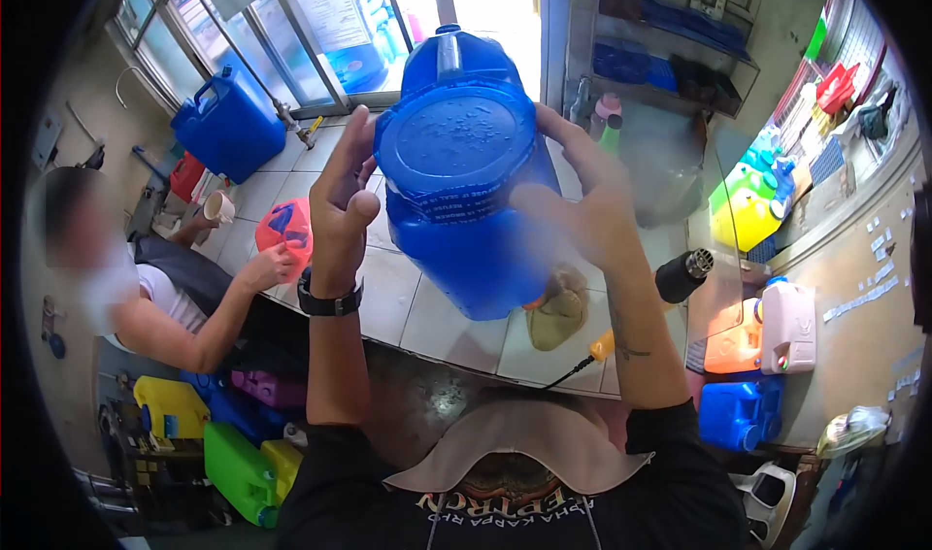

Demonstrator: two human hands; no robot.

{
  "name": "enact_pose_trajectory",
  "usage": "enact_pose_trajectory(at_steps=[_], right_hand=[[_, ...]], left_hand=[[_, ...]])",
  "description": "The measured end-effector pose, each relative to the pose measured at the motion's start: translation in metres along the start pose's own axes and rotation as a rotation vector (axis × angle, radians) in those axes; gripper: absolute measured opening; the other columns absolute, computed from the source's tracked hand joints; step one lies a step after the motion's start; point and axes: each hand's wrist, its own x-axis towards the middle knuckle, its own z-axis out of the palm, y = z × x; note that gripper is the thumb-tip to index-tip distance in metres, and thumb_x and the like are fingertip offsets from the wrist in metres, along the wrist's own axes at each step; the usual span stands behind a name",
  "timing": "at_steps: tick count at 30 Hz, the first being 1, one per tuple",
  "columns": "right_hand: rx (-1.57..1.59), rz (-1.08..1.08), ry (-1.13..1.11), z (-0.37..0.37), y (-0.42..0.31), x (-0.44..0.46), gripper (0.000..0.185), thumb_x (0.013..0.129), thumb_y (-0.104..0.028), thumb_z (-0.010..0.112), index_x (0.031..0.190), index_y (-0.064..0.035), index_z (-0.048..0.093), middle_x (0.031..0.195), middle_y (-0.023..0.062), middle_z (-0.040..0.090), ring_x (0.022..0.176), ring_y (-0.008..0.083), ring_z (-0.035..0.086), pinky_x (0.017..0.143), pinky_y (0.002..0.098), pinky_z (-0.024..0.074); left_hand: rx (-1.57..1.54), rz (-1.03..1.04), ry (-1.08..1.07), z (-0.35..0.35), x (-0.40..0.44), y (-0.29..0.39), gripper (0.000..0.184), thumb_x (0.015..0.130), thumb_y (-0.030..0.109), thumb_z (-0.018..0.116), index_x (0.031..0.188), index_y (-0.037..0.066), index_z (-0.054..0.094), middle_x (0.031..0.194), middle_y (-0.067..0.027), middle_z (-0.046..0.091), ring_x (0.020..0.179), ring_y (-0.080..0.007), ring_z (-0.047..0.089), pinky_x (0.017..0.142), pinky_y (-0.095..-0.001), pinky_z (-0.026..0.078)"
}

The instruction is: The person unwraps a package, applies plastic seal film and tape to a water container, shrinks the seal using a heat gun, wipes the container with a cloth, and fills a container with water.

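Note:
A large blue water container (466,239) stands on the white tiled counter in front of me, its round lid wet with droplets and a printed seal band around the neck. My left hand (345,205) is at the left side of the lid, fingers apart and thumb raised. On the other side, my right hand (582,196) is spread beside the lid, partly blurred. To the right of the container's base lies a brown cloth (559,309). A heat gun with a black nozzle (684,276) and yellow body shows behind my right forearm.
At the left, a co-worker (180,298) holds a pink-red bag (284,234) and a white cup (219,207). Another blue container (230,128) stands at the counter's back left. Colored jugs sit below left, including a green one (238,472), and at right, an orange one (735,341).

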Motion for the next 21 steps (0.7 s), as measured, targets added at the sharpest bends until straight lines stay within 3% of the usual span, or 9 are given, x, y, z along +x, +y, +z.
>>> enact_pose_trajectory(at_steps=[4,7,9,10,15,19,21], right_hand=[[-0.06,-0.069,-0.016,-0.001,0.009,0.0,0.072,0.071,-0.02,0.082,0.135,-0.0007,0.055,0.126,0.0121,0.063,0.121,0.0209,0.056,0.105,0.0355,0.0396],[-0.073,-0.07,-0.035,-0.001,0.007,0.002,0.072,0.071,-0.015,0.082,0.136,-0.0001,0.054,0.127,0.0116,0.063,0.121,0.0197,0.056,0.105,0.0348,0.0402],[0.074,-0.01,0.002,0.001,0.011,0.005,0.086,0.066,-0.044,0.087,0.133,0.0004,0.057,0.122,0.0191,0.064,0.118,0.0277,0.059,0.104,0.0399,0.042],[0.069,-0.011,0.005,0.002,0.015,0.007,0.086,0.066,-0.044,0.087,0.133,0.0004,0.057,0.122,0.0191,0.064,0.118,0.0277,0.059,0.104,0.0399,0.042],[0.409,0.035,0.034,0.012,0.025,0.007,0.086,0.066,-0.037,0.089,0.136,0.0013,0.054,0.125,0.0183,0.063,0.12,0.0265,0.057,0.106,0.0385,0.0409],[0.43,0.035,0.043,0.009,0.025,0.007,0.087,0.066,-0.034,0.09,0.136,0.003,0.053,0.127,0.0178,0.062,0.122,0.0253,0.056,0.108,0.038,0.0387],[0.278,0.061,-0.108,0.0,0.017,0.01,0.077,0.073,-0.004,0.077,0.142,0.0044,0.044,0.139,0.0125,0.054,0.132,0.0227,0.046,0.115,0.0371,0.03]], left_hand=[[-0.052,-0.05,-0.055,-0.013,0.005,-0.003,0.097,0.073,0.055,0.079,0.143,-0.003,0.044,0.141,-0.0181,0.05,0.131,-0.0283,0.048,0.114,-0.0451,0.029],[0.132,-0.132,-0.195,-0.018,0.009,0.0,0.092,0.069,0.045,0.085,0.139,-0.003,0.049,0.137,-0.0171,0.054,0.129,-0.0275,0.05,0.113,-0.0431,0.031],[0.116,-0.149,-0.217,-0.016,0.012,0.008,0.085,0.065,0.033,0.09,0.135,-0.003,0.054,0.133,-0.016,0.058,0.126,-0.0263,0.052,0.112,-0.0406,0.032],[0.11,-0.147,-0.219,-0.014,0.012,0.008,0.085,0.065,0.033,0.09,0.135,-0.003,0.054,0.133,-0.016,0.058,0.126,-0.0263,0.052,0.112,-0.0406,0.032],[-0.033,-0.099,-0.047,0.002,-0.002,0.012,0.078,0.068,0.021,0.089,0.134,-0.002,0.055,0.127,-0.0146,0.062,0.125,-0.0253,0.053,0.112,-0.0395,0.033],[-0.084,-0.106,0.055,0.009,-0.017,-0.006,0.077,0.07,0.026,0.088,0.134,-0.002,0.055,0.131,-0.0158,0.059,0.127,-0.0267,0.051,0.112,-0.0403,0.032],[0.113,-0.031,0.051,0.003,-0.02,-0.014,0.075,0.074,0.031,0.085,0.133,-0.003,0.055,0.135,-0.0172,0.056,0.129,-0.0279,0.049,0.112,-0.0407,0.032]])
